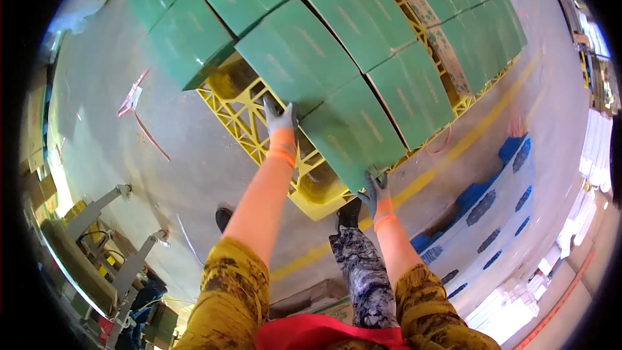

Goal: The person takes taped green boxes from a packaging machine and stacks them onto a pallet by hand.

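"Starting at the left, what's lying around?"

"Metal equipment [123, 253] at lower left, then a loose pink strap [150, 133] on the floor [194, 175], upper left."

"And the left hand [280, 120]?"

"Gloved, its fingers spread, at the left side of the near green box [353, 139], just left of centre. Below it, the yellow pallet [319, 202] juts out from under the boxes."

"What hems that box in?"

"Another green box [298, 48] beyond its far end, and one [411, 94] along its right side, across a narrow dark gap."

"The right hand [377, 191]?"

"At its near corner, below centre; I can't tell whether it grips. Further right, a blue-and-grey patterned thing [486, 210] lies past the yellow floor line [466, 139]."
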`<state>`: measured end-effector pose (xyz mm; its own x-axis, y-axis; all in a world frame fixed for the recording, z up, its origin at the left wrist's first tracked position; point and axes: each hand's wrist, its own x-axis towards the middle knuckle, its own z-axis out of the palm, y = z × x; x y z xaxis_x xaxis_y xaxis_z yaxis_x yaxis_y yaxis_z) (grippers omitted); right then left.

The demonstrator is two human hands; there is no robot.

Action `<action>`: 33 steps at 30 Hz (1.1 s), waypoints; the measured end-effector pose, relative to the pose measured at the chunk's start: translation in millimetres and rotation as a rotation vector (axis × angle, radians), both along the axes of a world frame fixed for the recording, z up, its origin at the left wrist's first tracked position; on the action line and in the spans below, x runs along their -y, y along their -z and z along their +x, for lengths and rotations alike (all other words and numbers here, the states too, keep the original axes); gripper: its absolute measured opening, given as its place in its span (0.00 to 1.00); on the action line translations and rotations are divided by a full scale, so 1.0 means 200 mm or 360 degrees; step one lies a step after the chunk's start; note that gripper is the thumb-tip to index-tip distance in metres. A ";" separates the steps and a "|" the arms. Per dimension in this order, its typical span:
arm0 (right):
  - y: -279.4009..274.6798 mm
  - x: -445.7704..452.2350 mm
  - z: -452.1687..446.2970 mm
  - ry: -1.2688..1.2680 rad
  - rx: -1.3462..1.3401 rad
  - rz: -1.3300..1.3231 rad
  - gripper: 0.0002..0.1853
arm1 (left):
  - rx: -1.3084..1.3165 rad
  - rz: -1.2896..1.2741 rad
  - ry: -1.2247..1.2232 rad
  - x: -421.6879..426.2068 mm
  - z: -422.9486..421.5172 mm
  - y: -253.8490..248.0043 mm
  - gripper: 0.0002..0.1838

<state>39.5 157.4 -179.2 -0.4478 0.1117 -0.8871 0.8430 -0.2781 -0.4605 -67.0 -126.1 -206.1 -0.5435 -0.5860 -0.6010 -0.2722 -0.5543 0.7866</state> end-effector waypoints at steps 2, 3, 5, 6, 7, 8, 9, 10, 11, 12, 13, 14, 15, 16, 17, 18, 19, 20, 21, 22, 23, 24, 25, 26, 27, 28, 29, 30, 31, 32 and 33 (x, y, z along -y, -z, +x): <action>-0.13 0.07 0.09 -0.0049 -0.0165 0.0242 0.30 | -0.0100 0.0009 -0.0100 -0.01 0.26 -0.01 0.35; -0.13 0.06 0.21 -0.0009 -0.0181 0.0152 0.29 | -0.0056 0.0154 -0.0069 -0.01 0.40 -0.13 0.32; -0.14 0.12 0.42 -0.0084 -0.0145 0.0029 0.28 | 0.0018 0.0397 -0.0072 0.03 0.72 -0.44 0.29; -0.24 0.22 0.45 -0.0200 -0.0097 -0.0005 0.28 | 0.0249 0.0422 -0.0010 0.07 0.94 -0.49 0.27; -0.24 0.30 0.56 -0.0237 -0.0012 -0.0094 0.27 | 0.0415 0.0532 -0.0028 0.14 1.15 -0.60 0.25; -0.24 0.36 0.68 -0.0279 0.0084 -0.0181 0.27 | 0.0586 0.0649 -0.0051 0.21 1.37 -0.70 0.24; -0.39 0.53 0.71 -0.0278 0.0200 -0.0211 0.24 | 0.0653 0.0567 -0.0073 0.29 1.61 -0.75 0.24; -0.56 0.72 0.72 -0.0283 0.0315 -0.0240 0.21 | 0.0719 0.0486 -0.0100 0.37 1.84 -0.80 0.23; -0.64 0.86 0.77 -0.0376 0.0311 -0.0246 0.21 | 0.0669 0.0491 -0.0251 0.47 2.05 -0.91 0.23; -0.71 1.01 0.84 -0.0468 0.0310 -0.0254 0.20 | 0.0621 0.0495 -0.0403 0.57 2.26 -1.02 0.23; -0.78 1.14 0.89 -0.0570 0.0304 -0.0269 0.20 | 0.0550 0.0500 -0.0665 0.67 2.45 -1.13 0.22; -0.83 1.26 0.92 -0.0623 0.0336 -0.0331 0.21 | 0.0474 0.0496 -0.0937 0.77 2.62 -1.23 0.22; -0.86 1.39 0.94 -0.0687 0.0375 -0.0399 0.22 | 0.0505 0.0386 -0.1062 0.88 2.78 -1.32 0.21; -0.88 1.53 0.99 -0.0760 0.0426 -0.0478 0.24 | 0.0545 0.0266 -0.1200 0.98 2.93 -1.43 0.20; -0.91 1.65 1.03 -0.0860 0.0380 -0.0529 0.25 | 0.0679 0.0135 -0.1311 1.10 2.95 -1.62 0.20; -0.93 1.78 1.08 -0.0957 0.0329 -0.0579 0.26 | 0.0563 0.0082 -0.1445 1.20 3.10 -1.71 0.21; -1.08 1.94 1.10 -0.0980 0.0168 -0.0602 0.25 | 0.0516 -0.0011 -0.1548 1.29 3.20 -1.84 0.22; -1.13 2.06 1.10 -0.0975 0.0191 -0.0645 0.26 | 0.0465 -0.0105 -0.1652 1.39 3.25 -1.94 0.22; -1.23 2.21 1.10 -0.0972 0.0214 -0.0688 0.26 | 0.0530 -0.0145 -0.1789 1.49 3.30 -2.04 0.23; -1.34 2.34 1.11 -0.1037 0.0144 -0.0640 0.27 | 0.0592 -0.0165 -0.1902 1.59 3.35 -2.13 0.23; -1.53 2.49 1.12 -0.1080 0.0060 -0.0576 0.29 | 0.0526 -0.0195 -0.1983 1.69 3.41 -2.19 0.23; -1.61 2.59 1.14 -0.1112 -0.0010 -0.0621 0.29 | 0.0462 -0.0213 -0.2042 1.77 3.46 -2.24 0.24; -1.68 2.68 1.16 -0.1126 -0.0087 -0.0654 0.30 | 0.0358 -0.0419 -0.1999 1.84 3.47 -2.31 0.23; -1.76 2.75 1.17 -0.1135 -0.0172 -0.0677 0.30 | 0.0283 -0.0468 -0.2020 1.91 3.48 -2.37 0.24; -1.84 2.85 1.18 -0.1167 -0.0155 -0.0691 0.34 | 0.0231 -0.0457 -0.2047 1.99 3.50 -2.37 0.24; -1.89 2.91 1.18 -0.1218 -0.0218 -0.0698 0.35 | 0.0168 -0.0461 -0.2070 2.05 3.50 -2.40 0.25; -1.93 2.95 1.20 -0.1267 -0.0281 -0.0702 0.37 | 0.0127 -0.0462 -0.2072 2.08 3.49 -2.44 0.25; -1.97 2.99 1.22 -0.1315 -0.0342 -0.0706 0.38 | 0.0090 -0.0462 -0.2074 2.11 3.48 -2.47 0.26; -2.02 3.03 1.24 -0.1347 -0.0391 -0.0683 0.38 | 0.0076 -0.0435 -0.2126 2.15 3.47 -2.49 0.26; -2.07 3.06 1.25 -0.1375 -0.0439 -0.0656 0.39 | 0.0030 -0.0434 -0.2170 2.17 3.47 -2.49 0.26; -2.11 3.09 1.26 -0.1398 -0.0485 -0.0629 0.40 | -0.0020 -0.0391 -0.2200 2.20 3.46 -2.49 0.26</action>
<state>292.0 -461.3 242.7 -0.4438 -0.6441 -0.6231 0.6843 0.2053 -0.6997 625.8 -566.4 292.6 0.5467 -0.7323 -0.4059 0.3806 -0.2145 0.8995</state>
